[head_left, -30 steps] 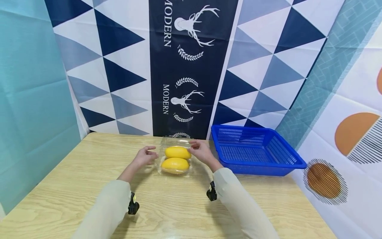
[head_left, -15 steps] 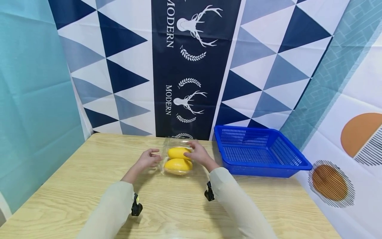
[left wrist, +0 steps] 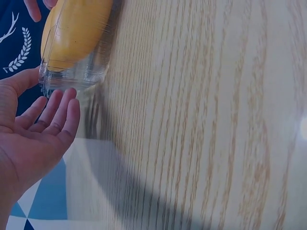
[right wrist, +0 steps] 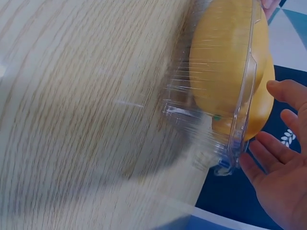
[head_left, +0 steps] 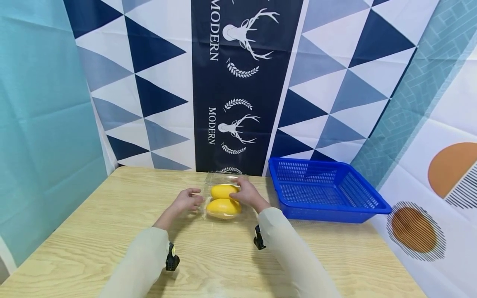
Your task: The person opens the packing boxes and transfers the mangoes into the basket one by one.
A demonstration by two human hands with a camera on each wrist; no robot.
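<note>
Two smooth yellow mangoes lie one behind the other in a clear plastic box with its lid raised at the back. The near mango shows whole; the far mango is partly covered by my right hand. That hand's thumb and fingers are spread about the far mango's right end, fingers loosely bent. In the right wrist view its fingertips lie close to the box rim and mango. My left hand is at the box's left side, thumb at the rim and fingers loosely extended beside the wall.
A blue perforated plastic basket stands on the table to the right of the box. The wooden table ends at a patterned cloth backdrop at the back. A teal cloth hangs on the left.
My right hand has moved left and slightly forward, from the box's right edge onto the right end of the far mango. My left hand stays by the box. The view has shifted slightly.
</note>
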